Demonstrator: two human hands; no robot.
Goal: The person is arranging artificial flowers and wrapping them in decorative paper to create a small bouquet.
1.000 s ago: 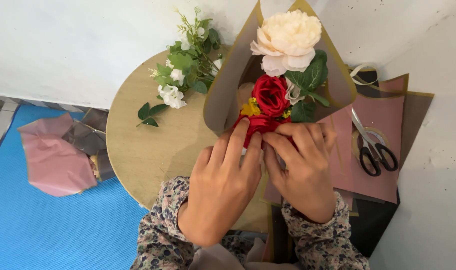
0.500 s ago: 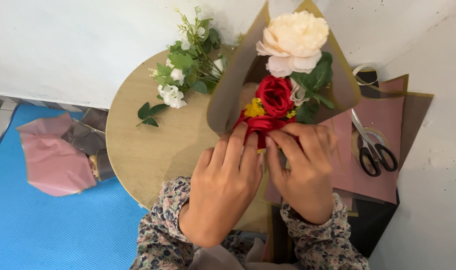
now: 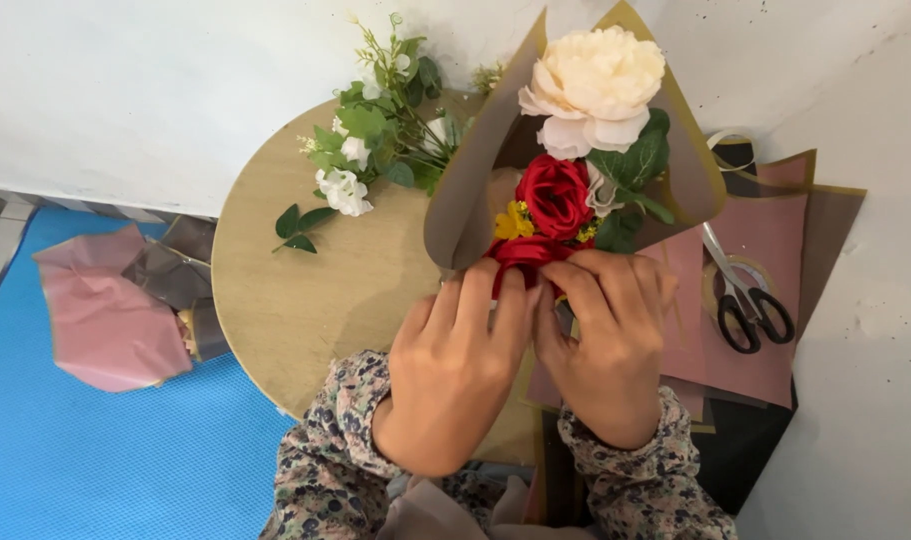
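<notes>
Step in hand: a red ribbon (image 3: 523,252) is being worked at the neck of a wrapped bouquet (image 3: 575,150), judged to be the tying of a knot or bow.
Left hand (image 3: 455,370): it is laid over the lower wrap, fingers close together and curled, tips pressed on the ribbon just below the red rose (image 3: 555,195).
Right hand (image 3: 607,355): it is set touching the left, fingers bent narrow over the same spot; whether a ribbon end is pinched beneath them cannot be told.
Bouquet: it is held upright against the white wall, above the edge of the round wooden table (image 3: 305,290); a cream peony (image 3: 595,85), the rose, small yellow blooms and green leaves are cupped in brown wrapping paper (image 3: 470,190).
Nearby: loose greenery with white flowers (image 3: 370,140) is lying on the table to the left; black-handled scissors (image 3: 743,300) are resting on pink and brown paper sheets (image 3: 775,240) to the right; crumpled pink paper (image 3: 105,310) is left on the blue mat (image 3: 95,460).
Doing it well: the paper folds should be kept gathered under one thumb while the ribbon is drawn snug, so the wrap is not allowed to spring open.
Care: pressure is best kept low on the stems, so the rose petals are not crushed.
</notes>
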